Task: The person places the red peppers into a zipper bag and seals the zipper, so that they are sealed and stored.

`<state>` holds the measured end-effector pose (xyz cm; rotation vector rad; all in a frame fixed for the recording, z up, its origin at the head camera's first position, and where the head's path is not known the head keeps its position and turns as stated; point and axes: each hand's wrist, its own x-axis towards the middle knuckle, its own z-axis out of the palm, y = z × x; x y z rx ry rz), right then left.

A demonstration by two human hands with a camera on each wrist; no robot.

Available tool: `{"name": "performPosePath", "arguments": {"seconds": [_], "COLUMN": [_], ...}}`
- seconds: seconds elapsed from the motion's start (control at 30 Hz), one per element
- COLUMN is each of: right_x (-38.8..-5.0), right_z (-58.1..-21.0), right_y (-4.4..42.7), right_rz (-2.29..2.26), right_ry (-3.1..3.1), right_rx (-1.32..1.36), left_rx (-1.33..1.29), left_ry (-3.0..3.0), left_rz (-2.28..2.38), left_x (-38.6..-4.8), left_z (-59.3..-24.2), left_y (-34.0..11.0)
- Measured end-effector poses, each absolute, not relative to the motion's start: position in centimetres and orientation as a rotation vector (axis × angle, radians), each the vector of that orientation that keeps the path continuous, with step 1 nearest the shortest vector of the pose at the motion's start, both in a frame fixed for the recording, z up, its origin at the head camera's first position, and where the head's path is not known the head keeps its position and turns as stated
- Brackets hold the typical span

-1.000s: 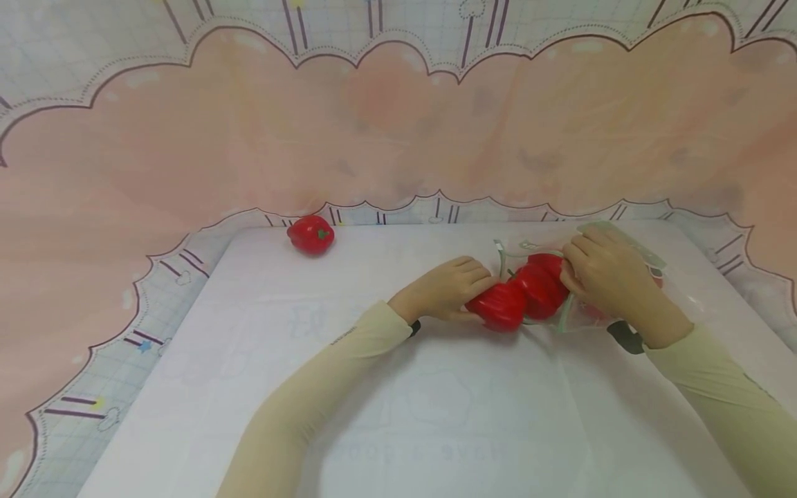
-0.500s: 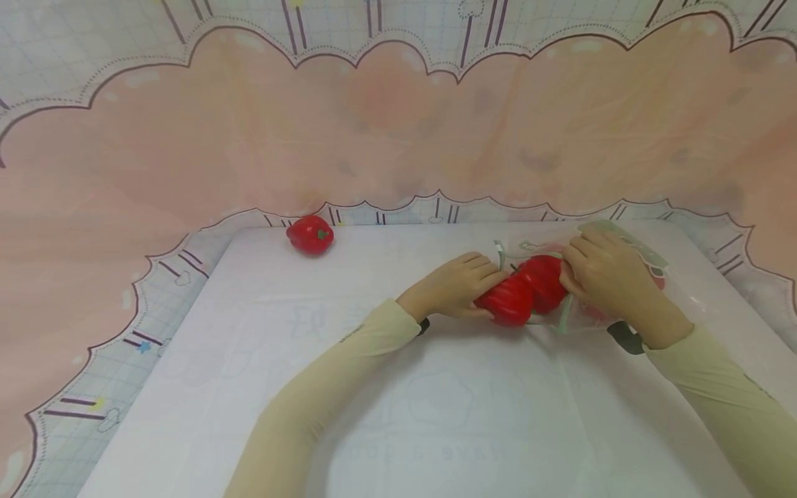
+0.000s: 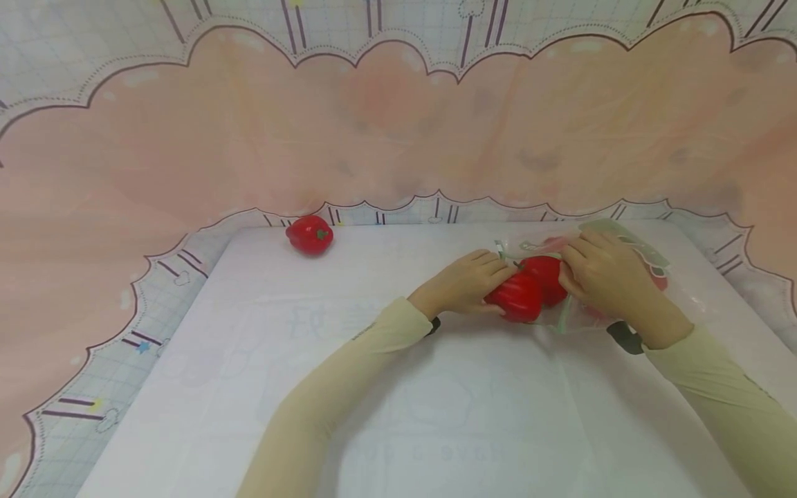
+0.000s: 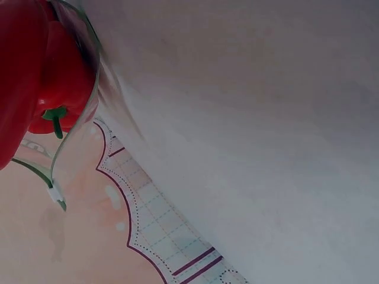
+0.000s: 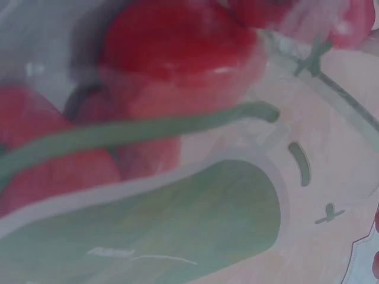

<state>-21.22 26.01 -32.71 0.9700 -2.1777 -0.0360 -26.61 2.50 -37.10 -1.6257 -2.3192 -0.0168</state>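
Note:
My left hand (image 3: 467,282) grips a red bell pepper (image 3: 518,297) at the mouth of a clear printed zip bag (image 3: 600,227). Just beyond it, a second bell pepper (image 3: 548,277) sits inside the opening; its green stem shows in the left wrist view. My right hand (image 3: 613,280) holds the bag's upper edge between thumb and fingers. Through the film in the right wrist view, several red vegetables (image 5: 177,53) lie deeper in, behind a green print (image 5: 148,231). No fingers show in either wrist view.
Another red pepper-like vegetable (image 3: 309,235) lies at the back left edge of the white table (image 3: 398,415). Behind the table hangs a patterned peach cloth (image 3: 373,138).
The left hand has carried its bell pepper rightward and slightly back, against the second pepper, which has shifted further into the bag. The right hand has hardly moved.

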Motion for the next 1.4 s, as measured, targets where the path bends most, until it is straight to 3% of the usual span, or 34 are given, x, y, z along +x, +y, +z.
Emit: {"name": "performPosePath", "arguments": {"seconds": [1.4], "right_x": [-20.9], "right_z": [-32.5], "right_y": [25.9], "right_rz": [-0.026], "right_ry": [-2.243], "right_rx": [0.923], "left_rx": [-1.318], "left_ry": [-2.638], "left_rz": [0.134], "left_x": [-26.9], "left_z": [-38.5], "left_y": [5.3]}}
